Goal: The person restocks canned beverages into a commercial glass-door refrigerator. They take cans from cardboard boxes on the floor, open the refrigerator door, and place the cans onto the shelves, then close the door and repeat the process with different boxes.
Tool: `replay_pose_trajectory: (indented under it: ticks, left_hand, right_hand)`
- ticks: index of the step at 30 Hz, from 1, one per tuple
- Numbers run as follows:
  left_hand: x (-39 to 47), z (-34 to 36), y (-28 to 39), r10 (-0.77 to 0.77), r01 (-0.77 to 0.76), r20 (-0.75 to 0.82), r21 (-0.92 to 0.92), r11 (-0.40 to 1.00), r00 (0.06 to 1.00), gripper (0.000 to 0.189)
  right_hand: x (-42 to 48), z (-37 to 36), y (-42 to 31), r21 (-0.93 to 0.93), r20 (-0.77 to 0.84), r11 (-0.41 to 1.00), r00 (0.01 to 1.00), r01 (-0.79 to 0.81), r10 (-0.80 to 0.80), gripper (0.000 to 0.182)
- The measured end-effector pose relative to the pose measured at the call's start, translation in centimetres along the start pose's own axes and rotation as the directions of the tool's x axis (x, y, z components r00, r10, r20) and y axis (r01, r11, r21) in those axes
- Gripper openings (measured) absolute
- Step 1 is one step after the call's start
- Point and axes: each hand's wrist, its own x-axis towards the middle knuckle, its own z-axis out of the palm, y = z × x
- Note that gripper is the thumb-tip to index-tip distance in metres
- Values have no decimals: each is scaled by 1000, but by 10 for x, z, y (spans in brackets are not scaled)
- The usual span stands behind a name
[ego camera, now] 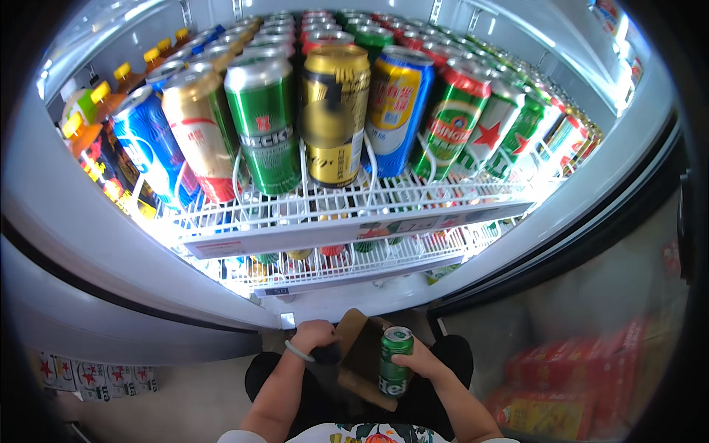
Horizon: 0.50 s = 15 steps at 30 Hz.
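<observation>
My right hand (424,360) is wrapped around a green Heineken beer can (396,368), held upright over the right side of an open cardboard box (350,382). The box sits between my knees, and its visible inside is dark brown. My left hand (316,335), with a pale bracelet at the wrist, is curled beside the box's left flap. A dark blurred patch lies under that hand, so its grip is unclear. Ahead stands an open drinks fridge whose white wire shelf (332,207) carries rows of beer cans, among them a green Beck's can (263,127) and a gold-and-black can (334,160).
Bottles with orange caps (123,70) line the shelf's left side. A lower wire shelf (354,268) holds more drinks. The glass fridge door (598,266) stands open at right, with red cartons (576,354) behind it. Star-marked can packs (91,376) lie at lower left.
</observation>
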Motion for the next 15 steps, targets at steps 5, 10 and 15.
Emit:
replay_pose_trajectory:
  ticks: [5,10,15]
  left_hand:
    - [-88,-35,42,128,-114,-468,59,992,874,35]
    - [-209,-133,139,355,-300,-637,198,933,685,28]
    - [-246,-232,201,259,-109,-965,252,962,52,46]
  right_hand:
    - [-49,8,-112,-193,-94,927,935,321,-343,56]
    - [-84,15,-199,-246,-417,828,716,504,-560,55]
    - [-77,14,-266,-416,-400,456,292,787,-869,66]
